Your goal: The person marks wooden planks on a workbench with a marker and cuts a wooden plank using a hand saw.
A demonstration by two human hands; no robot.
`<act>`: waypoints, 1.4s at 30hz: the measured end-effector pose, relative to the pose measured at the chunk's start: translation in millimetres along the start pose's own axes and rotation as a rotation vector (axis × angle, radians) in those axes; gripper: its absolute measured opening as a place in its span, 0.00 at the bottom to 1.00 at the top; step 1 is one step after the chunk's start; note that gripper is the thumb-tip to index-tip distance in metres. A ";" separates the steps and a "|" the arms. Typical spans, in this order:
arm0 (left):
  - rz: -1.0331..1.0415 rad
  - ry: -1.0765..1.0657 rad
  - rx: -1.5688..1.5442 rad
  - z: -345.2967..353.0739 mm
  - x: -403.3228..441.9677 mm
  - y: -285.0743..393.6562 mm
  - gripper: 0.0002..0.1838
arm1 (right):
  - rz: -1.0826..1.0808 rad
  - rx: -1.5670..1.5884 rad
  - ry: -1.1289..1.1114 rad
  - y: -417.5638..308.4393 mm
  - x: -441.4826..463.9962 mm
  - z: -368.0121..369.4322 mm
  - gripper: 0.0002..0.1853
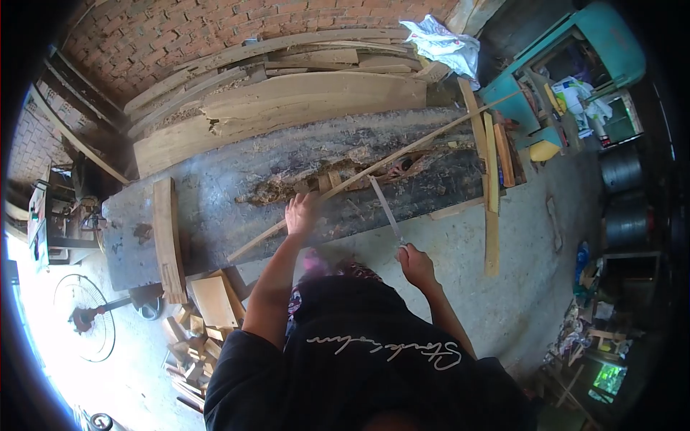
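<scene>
A long, thin wooden strip [402, 152] lies diagonally across a dark, weathered wood slab [215, 176]. My left hand [300, 213] is over the strip near its lower end, fingers bent down around it; part of the grip is hidden. Closed in my right hand [417, 266] is the handle end of a long, narrow, pale blade-like tool [387, 205], whose exact kind I cannot make out. Its far tip reaches the slab beside a ragged hollow [287, 188], close to the strip.
A thick board [167, 237] lies across the slab's left end, and several narrow boards [491, 194] cross its right end. Long planks [316, 93] lie along the brick wall. Wood offcuts [192, 352] and a fan [85, 316] are at left; a teal cabinet [611, 43] stands at right.
</scene>
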State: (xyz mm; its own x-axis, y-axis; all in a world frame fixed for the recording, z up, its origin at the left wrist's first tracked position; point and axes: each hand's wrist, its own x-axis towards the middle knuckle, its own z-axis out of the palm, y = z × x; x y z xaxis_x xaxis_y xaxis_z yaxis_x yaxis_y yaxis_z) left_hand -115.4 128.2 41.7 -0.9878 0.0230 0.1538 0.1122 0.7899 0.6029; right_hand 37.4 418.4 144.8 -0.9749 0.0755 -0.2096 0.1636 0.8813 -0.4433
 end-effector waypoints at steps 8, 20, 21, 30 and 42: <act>0.136 0.023 0.069 14.5 -9.5 -16.4 0.12 | 0.110 -0.010 0.020 -32.1 -2.3 15.1 0.15; 0.035 -0.009 0.020 12.3 -8.6 -34.5 0.29 | 0.068 -0.043 -0.040 -32.4 7.5 34.2 0.16; 0.041 0.035 0.029 8.7 -8.6 -33.2 0.30 | 0.067 -0.063 -0.050 -31.3 12.0 39.7 0.16; -0.065 0.042 -0.021 12.4 -5.9 -30.1 0.25 | -0.065 -0.162 -0.107 -91.6 64.0 72.0 0.16; -0.298 0.098 -0.008 21.2 26.8 -31.3 0.11 | -0.127 -0.278 -0.144 -118.8 86.2 93.3 0.14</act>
State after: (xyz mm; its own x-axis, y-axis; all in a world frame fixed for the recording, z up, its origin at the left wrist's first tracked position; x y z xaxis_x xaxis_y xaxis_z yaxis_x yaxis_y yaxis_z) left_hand -147.7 117.1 10.4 -0.9623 -0.2684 0.0439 -0.1795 0.7481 0.6388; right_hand -52.0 276.7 98.1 -0.9503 -0.0922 -0.2973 -0.0247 0.9745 -0.2230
